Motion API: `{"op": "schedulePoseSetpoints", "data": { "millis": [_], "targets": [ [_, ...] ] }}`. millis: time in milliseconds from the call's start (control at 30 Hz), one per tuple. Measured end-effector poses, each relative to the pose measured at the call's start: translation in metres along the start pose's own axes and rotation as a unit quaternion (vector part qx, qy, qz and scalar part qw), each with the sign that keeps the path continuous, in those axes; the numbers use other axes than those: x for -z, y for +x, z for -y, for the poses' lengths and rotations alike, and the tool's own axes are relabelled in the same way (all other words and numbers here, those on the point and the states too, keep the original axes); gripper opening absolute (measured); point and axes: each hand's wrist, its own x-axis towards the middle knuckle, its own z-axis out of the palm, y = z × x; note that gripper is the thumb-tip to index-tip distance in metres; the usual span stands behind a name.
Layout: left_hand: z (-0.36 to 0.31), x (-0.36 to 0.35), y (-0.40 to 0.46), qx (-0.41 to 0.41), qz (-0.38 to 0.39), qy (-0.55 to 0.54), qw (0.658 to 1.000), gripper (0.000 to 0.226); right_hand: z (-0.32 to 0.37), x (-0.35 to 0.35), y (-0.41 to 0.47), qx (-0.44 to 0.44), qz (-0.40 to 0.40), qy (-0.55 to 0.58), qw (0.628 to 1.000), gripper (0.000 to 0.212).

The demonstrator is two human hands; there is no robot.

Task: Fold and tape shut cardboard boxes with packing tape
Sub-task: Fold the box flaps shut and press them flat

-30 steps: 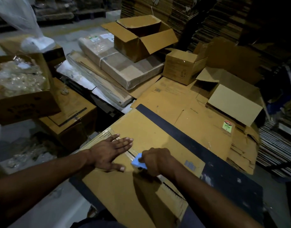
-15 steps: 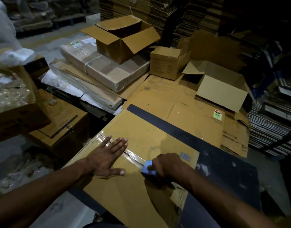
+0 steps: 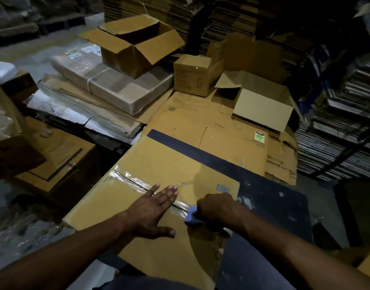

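A closed brown cardboard box point(image 3: 159, 164) lies in front of me on a dark table point(image 3: 274, 195). A strip of clear packing tape point(image 3: 129, 180) runs along its centre seam from the far left edge toward me. My left hand point(image 3: 152, 208) lies flat on the taped seam with straight fingers. My right hand point(image 3: 217, 208) grips a blue tape dispenser point(image 3: 191, 215) just right of the left hand, pressed on the seam near the box's right edge. Most of the dispenser is hidden under the hand.
Flattened cardboard sheets point(image 3: 211, 126) lie beyond the box. Behind them stand an open box point(image 3: 136, 45), a small closed box point(image 3: 196, 74) and a tipped open box point(image 3: 261, 103). Wrapped bundles point(image 3: 111, 84) lie at left, more boxes point(image 3: 54, 155) at lower left, stacked cardboard point(image 3: 336, 122) at right.
My right hand has drawn the dispenser along the seam toward the box's right edge, leaving more tape laid. My left hand has followed along the seam, still flat.
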Motion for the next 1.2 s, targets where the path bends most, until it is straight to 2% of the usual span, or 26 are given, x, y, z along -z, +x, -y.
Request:
{"op": "schedulePoseSetpoints", "data": {
  "millis": [167,233,367,433,567,733,833,900,1067,1167,1200],
  "targets": [
    [-0.005,0.006,0.0,0.01,0.003,-0.004,1.0,0.133,-0.025,-0.03,-0.028,-0.023,-0.005,-0.007,1.0,0.048],
    [-0.019,0.014,0.002,0.004,0.005,0.001,1.0,0.135,-0.022,-0.03,-0.029,-0.028,-0.014,-0.004,0.999,0.043],
    [-0.08,0.006,0.021,-0.075,0.01,-0.027,0.997,0.135,-0.016,-0.012,-0.033,-0.027,0.013,0.028,0.999,0.033],
    [-0.094,-0.002,0.026,-0.067,0.008,-0.037,0.997,0.134,-0.018,-0.009,-0.036,-0.023,0.015,0.039,0.999,0.03],
    [-0.084,-0.005,0.027,-0.07,0.002,-0.023,0.997,0.129,-0.014,-0.016,-0.04,0.008,-0.046,0.052,0.998,0.043],
    [-0.087,-0.007,0.028,-0.071,0.02,-0.019,0.997,0.129,-0.032,-0.015,-0.067,0.055,-0.02,0.066,0.996,0.026],
    [-0.086,-0.006,0.028,-0.071,0.021,-0.021,0.997,0.131,-0.058,-0.041,-0.082,0.022,-0.019,0.031,0.999,0.024],
    [-0.09,-0.003,0.028,-0.066,0.016,-0.028,0.997,0.132,-0.064,-0.053,-0.085,0.007,-0.031,0.01,0.999,0.032],
    [-0.14,0.008,0.041,-0.017,-0.011,-0.029,0.999,0.135,-0.059,-0.054,-0.084,-0.008,-0.039,0.018,0.999,0.021],
    [-0.183,-0.002,0.061,0.033,-0.019,-0.04,0.998,0.129,-0.069,-0.061,-0.086,0.018,-0.039,0.028,0.999,0.016],
    [-0.19,-0.007,0.064,0.051,-0.026,-0.036,0.998,0.124,-0.075,-0.068,-0.086,0.032,-0.042,0.037,0.998,0.022]
  ]
}}
